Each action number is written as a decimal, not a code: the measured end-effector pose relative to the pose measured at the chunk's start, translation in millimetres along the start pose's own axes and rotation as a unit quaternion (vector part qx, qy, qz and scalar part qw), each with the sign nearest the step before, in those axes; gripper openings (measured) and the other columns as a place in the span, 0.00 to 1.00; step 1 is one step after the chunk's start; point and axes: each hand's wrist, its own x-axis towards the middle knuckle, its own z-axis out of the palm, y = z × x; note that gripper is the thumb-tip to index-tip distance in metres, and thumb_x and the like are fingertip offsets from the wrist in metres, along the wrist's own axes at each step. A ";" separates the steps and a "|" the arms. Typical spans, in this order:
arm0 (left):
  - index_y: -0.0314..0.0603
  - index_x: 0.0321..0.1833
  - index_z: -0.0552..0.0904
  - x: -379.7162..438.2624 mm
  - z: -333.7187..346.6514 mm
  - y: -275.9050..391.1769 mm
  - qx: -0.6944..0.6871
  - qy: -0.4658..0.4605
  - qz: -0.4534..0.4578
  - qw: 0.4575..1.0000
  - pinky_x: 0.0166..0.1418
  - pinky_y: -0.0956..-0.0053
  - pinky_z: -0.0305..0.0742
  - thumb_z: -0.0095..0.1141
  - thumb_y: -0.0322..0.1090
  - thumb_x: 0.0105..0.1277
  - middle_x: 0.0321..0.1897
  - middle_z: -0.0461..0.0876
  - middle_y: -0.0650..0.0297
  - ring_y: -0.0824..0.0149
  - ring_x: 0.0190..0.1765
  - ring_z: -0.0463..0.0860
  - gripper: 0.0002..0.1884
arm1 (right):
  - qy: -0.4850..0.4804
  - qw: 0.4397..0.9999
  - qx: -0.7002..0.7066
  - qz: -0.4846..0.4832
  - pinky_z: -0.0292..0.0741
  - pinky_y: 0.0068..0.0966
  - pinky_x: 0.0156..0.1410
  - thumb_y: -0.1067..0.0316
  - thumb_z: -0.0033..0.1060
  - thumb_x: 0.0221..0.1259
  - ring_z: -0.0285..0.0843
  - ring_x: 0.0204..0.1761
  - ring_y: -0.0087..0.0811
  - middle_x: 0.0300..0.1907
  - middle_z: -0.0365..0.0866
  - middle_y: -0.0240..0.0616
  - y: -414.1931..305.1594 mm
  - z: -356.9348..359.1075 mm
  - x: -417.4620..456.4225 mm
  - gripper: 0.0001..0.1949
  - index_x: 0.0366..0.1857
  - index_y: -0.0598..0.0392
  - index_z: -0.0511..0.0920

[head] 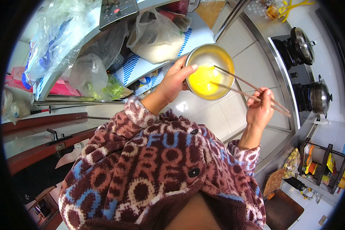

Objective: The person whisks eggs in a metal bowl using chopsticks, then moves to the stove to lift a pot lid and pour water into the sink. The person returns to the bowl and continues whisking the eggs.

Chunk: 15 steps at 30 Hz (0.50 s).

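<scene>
My left hand (174, 82) grips a round stainless steel bowl (197, 56) by its left side, the thumb over the rim. Yellow beaten egg (202, 79) covers the bottom of the bowl, and a thin film of it coats part of the wall. A pair of brown chopsticks (243, 79) is in my right hand (260, 107), to the right of the bowl. Their tips are spread apart and reach over the rim into the bowl; one touches or dips into the egg. The bowl is held up in the air over the tiled floor.
On my left, a shelf (132, 67) carries a clear bag of white grains (161, 46), a bag of green vegetables (112, 89) and a phone (118, 11). To the right, a pot (319, 97) and a lidded wok (302, 47) stand on the gas stove. A spice rack (323, 166) sits further down the counter.
</scene>
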 end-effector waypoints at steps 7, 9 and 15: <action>0.37 0.68 0.59 1.7 6.1 1.1 -0.005 -0.025 -0.021 0.999 0.60 0.68 0.71 0.46 0.37 0.67 0.58 0.70 0.57 0.65 0.59 0.72 0.27 | 0.004 0.986 0.134 0.095 0.75 0.25 0.21 0.64 0.47 0.68 0.74 0.16 0.30 0.25 0.73 0.37 27.6 3.9 -0.2 0.08 0.35 0.59 0.70; 0.39 0.67 0.60 8.5 5.4 1.3 -0.004 -0.027 -0.007 1.000 0.54 0.72 0.73 0.48 0.38 0.66 0.55 0.71 0.59 0.67 0.55 0.74 0.27 | 0.043 0.994 0.095 0.020 0.75 0.23 0.21 0.64 0.46 0.69 0.73 0.17 0.29 0.24 0.73 0.38 7.6 -3.6 -0.7 0.09 0.34 0.59 0.70; 0.37 0.68 0.59 7.2 9.8 -0.9 0.023 -0.054 -0.017 0.998 0.60 0.69 0.70 0.47 0.37 0.67 0.58 0.70 0.58 0.65 0.60 0.72 0.27 | 0.045 0.987 -0.146 -0.057 0.74 0.18 0.23 0.63 0.47 0.68 0.72 0.17 0.25 0.25 0.74 0.38 -15.8 1.5 -14.0 0.10 0.35 0.59 0.72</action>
